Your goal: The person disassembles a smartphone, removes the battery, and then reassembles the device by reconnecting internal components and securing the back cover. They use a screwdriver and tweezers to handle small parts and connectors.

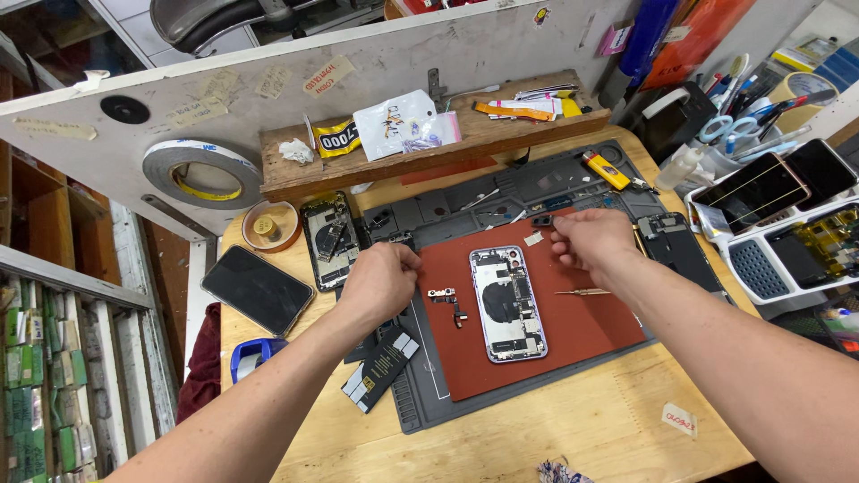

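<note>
An opened phone body (507, 302) lies face up on a red mat (573, 331), its inner parts exposed. My left hand (380, 282) rests at the mat's left edge with fingers curled near a small dark part at the grey mat's top; what it pinches is hidden. My right hand (592, 240) hovers over the mat's upper right, fingertips pinched together near a small white scrap (533, 239). A small metal flex part (449, 300) lies left of the phone. A thin screwdriver (582, 292) lies to the right of the phone.
A grey work mat (420, 394) lies under the red one. Another opened phone (328, 240) and a dark phone (257, 288) lie left; a black battery (380, 368) sits below. A wooden shelf (429, 148), tape roll (201, 174), yellow lighter (607, 170) and trays with phones (778, 233) surround.
</note>
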